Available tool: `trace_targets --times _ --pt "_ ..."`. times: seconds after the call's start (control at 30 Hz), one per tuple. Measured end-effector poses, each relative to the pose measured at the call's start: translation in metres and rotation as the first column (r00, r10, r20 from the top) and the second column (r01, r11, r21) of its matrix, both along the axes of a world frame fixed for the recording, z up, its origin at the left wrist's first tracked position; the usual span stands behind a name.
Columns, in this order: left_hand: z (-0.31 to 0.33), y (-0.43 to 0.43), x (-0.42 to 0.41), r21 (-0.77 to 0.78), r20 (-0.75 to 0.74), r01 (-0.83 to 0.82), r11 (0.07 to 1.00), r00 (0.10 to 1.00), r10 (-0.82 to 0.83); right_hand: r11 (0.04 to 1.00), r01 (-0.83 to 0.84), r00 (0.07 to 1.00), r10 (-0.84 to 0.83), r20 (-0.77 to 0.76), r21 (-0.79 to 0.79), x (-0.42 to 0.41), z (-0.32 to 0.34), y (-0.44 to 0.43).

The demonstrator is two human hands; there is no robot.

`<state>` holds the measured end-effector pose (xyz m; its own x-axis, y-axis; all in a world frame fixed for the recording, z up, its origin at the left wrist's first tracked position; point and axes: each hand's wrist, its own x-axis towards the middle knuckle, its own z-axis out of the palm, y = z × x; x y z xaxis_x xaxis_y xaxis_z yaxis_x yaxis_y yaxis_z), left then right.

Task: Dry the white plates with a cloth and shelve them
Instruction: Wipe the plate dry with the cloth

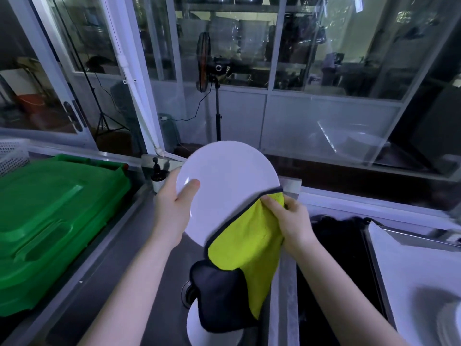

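Main risk: white plate (228, 181) slips from the left hand (172, 208), which holds it at the rim only, thumb on the face, fingers behind and out of view; a wet glaze plus a push from the cloth (245, 238) could twist it out, dropping it into the steel sink (139, 245) or onto the other white plate (199, 328) lying below at 6 o'clock. Right hand (289, 221) is pinched shut on a bunch of yellow-and-dark cloth, pressing it against the plate's edge at approx. 4 o'clock; the hanging tail could snag. Plate is held mid-air over the sink, centre of view, tilted up w/ its face toward the camera; it looks oval, long axis running approx. 11 to 5 o'clock. Green crate (50, 221) sits at 9 o'clock; shelving looks not yet begun.
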<state>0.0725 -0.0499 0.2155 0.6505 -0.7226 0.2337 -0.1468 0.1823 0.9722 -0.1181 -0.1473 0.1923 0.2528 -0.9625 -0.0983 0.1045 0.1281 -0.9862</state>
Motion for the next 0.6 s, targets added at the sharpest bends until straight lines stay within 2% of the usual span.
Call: trace_targets --times 0.03,0.1,0.17,0.27,0.33,0.4,0.43,0.5,0.53,0.6 --pt "0.001 0.002 0.005 0.028 0.060 0.042 0.999 0.997 -0.044 0.998 -0.031 0.999 0.030 -0.016 -0.047 -0.003 0.006 -0.005" --pt "0.006 0.003 0.017 0.086 0.191 0.135 0.987 0.970 -0.150 0.956 -0.159 0.982 0.127 -0.138 -0.248 -0.010 0.024 -0.015" --pt "0.014 0.001 0.025 0.188 0.315 0.227 0.956 0.907 -0.278 0.842 -0.343 0.921 0.216 -0.323 -0.416 -0.011 0.040 -0.022" --pt "0.029 -0.006 0.024 0.368 0.506 0.324 0.872 0.717 -0.480 0.669 -0.558 0.787 0.238 -0.570 -0.491 -0.003 0.053 -0.027" --pt "0.031 -0.011 0.020 0.395 0.544 0.333 0.856 0.666 -0.510 0.635 -0.600 0.745 0.219 -0.630 -0.487 0.000 0.055 -0.029" --pt "0.029 -0.014 0.020 0.388 0.535 0.279 0.878 0.708 -0.461 0.651 -0.578 0.765 0.222 -0.605 -0.492 0.000 0.055 -0.031" --pt "0.026 -0.013 0.021 0.360 0.510 0.246 0.900 0.756 -0.411 0.667 -0.554 0.782 0.211 -0.586 -0.499 -0.002 0.053 -0.032" --pt "0.016 -0.006 0.019 0.210 0.340 0.185 0.960 0.907 -0.250 0.745 -0.438 0.853 0.169 -0.493 -0.503 -0.006 0.045 -0.033" --pt "0.009 -0.002 0.014 0.125 0.211 0.126 0.984 0.966 -0.150 0.812 -0.336 0.909 0.147 -0.390 -0.477 -0.007 0.040 -0.032" --pt "-0.010 0.004 -0.004 0.007 -0.025 0.019 1.000 1.000 -0.019 0.950 -0.103 0.992 0.077 -0.099 -0.294 -0.005 0.027 -0.026"
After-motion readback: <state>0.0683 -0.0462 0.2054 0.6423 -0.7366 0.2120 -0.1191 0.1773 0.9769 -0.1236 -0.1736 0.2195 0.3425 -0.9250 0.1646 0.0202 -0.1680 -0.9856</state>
